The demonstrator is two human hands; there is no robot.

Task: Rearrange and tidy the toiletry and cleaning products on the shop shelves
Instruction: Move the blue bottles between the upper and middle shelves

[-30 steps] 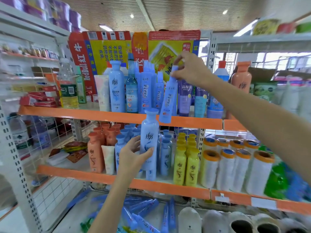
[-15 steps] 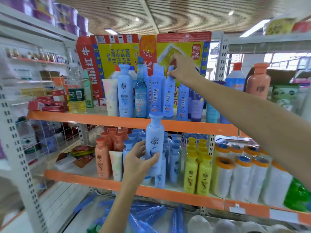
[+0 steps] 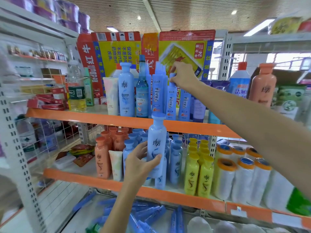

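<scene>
Right hand (image 3: 182, 76), at 12 o'clock, pinches the cap of a slim blue bottle (image 3: 172, 96) standing on the top shelf (image 3: 94, 117). Left hand (image 3: 139, 163) wraps a pale blue shampoo bottle (image 3: 156, 143), centre frame. Both probably light, rigid, slick plastic; grip the body, not the cap.

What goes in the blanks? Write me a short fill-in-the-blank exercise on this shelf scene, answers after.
1. The left hand grips a tall light blue bottle with a ____ cap.
2. The right hand pinches the top of a slim blue bottle on the ____ shelf.
3. Right of the blue bottles on the middle shelf stand ____ bottles.
Answers: blue; upper; yellow
</scene>
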